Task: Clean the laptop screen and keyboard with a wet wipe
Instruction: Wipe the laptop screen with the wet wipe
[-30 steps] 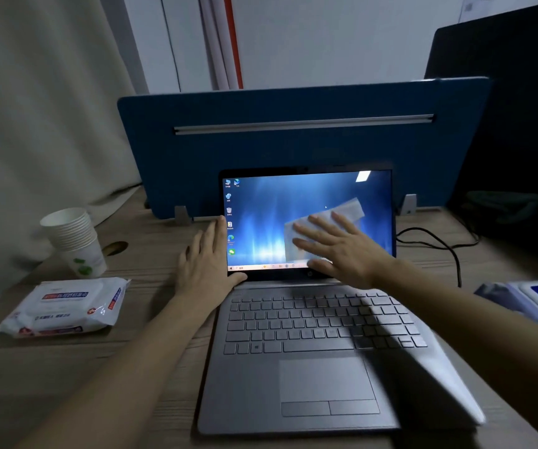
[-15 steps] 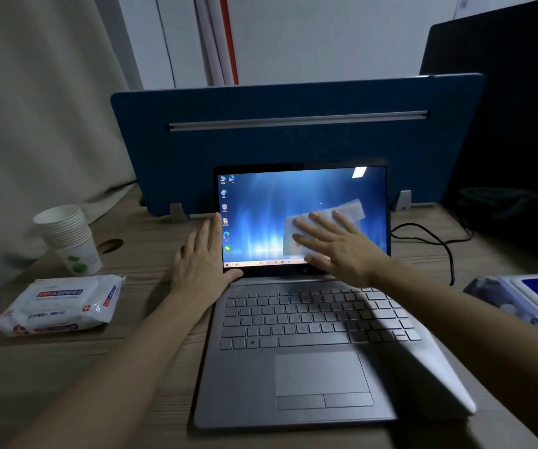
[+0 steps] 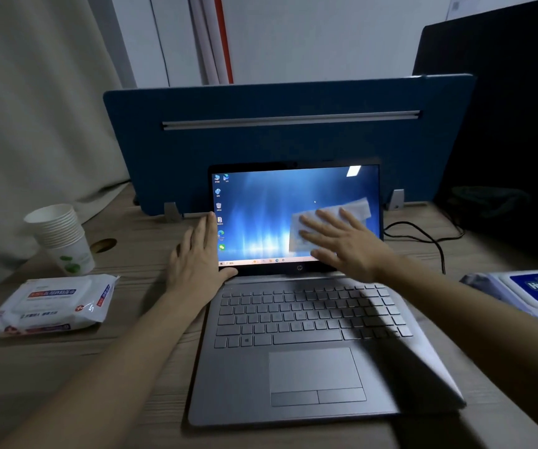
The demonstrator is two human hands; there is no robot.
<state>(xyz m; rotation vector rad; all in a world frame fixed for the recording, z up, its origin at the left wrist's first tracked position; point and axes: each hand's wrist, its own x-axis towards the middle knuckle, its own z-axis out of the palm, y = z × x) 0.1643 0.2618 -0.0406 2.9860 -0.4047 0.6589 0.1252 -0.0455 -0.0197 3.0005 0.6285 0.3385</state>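
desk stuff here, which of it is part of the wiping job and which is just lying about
In use:
laptop
wet wipe, flat on the screen
right hand, pressing the wipe
left hand, steadying the screen's left edge

Lying about:
paper cup stack
wipe pack
blue-lidded wipe tub
black cable

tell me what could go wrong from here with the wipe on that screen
1. The laptop screen is lit, so the machine is on; moisture from the wet wipe under the right hand could run down to the keyboard.
2. That flat palm presses on the panel; only the left hand braces the screen's left edge, so the lid might tip back.
3. The cable lies close beside the right forearm and could snag.
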